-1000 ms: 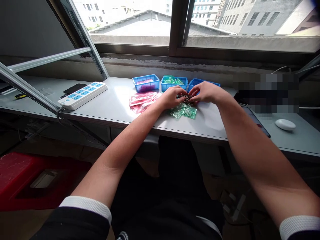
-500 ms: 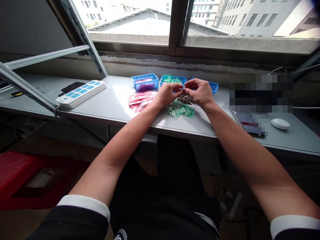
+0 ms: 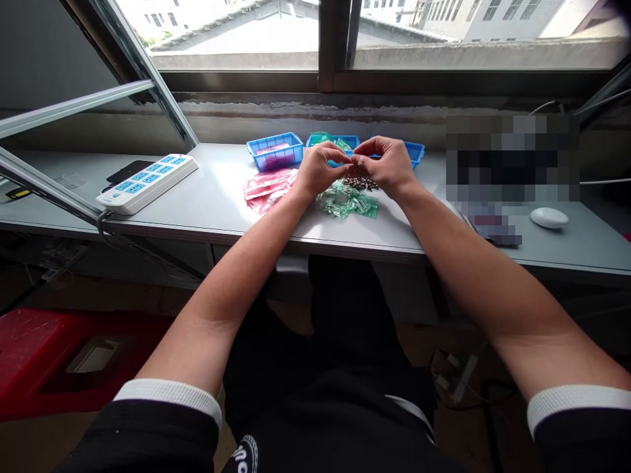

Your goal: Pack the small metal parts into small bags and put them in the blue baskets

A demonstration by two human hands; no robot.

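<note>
My left hand (image 3: pixel 318 169) and my right hand (image 3: pixel 389 165) meet fingertip to fingertip above a pile of small dark metal pieces (image 3: pixel 362 182). The fingers of both are pinched together; whatever is between them is too small to name. Just below the pile lie green-tinted clear packets (image 3: pixel 348 202). Pink packets (image 3: pixel 269 189) are heaped left of my left hand. Behind stand a blue basket with pink packets (image 3: pixel 275 152), a blue basket with green packets (image 3: pixel 353 140) and, partly behind my right hand, a third blue basket (image 3: pixel 417 152).
A white power strip (image 3: pixel 150 184) lies on the left of the table (image 3: pixel 217 210), near a metal frame (image 3: pixel 165 105). To the right are a white mouse (image 3: pixel 549 218) and blurred-out items. A red stool (image 3: pixel 49 355) stands low at the left.
The whole view has shifted, so the table sits slightly higher in the picture. Both hands remain together over the metal pieces, with little change in their pinch.
</note>
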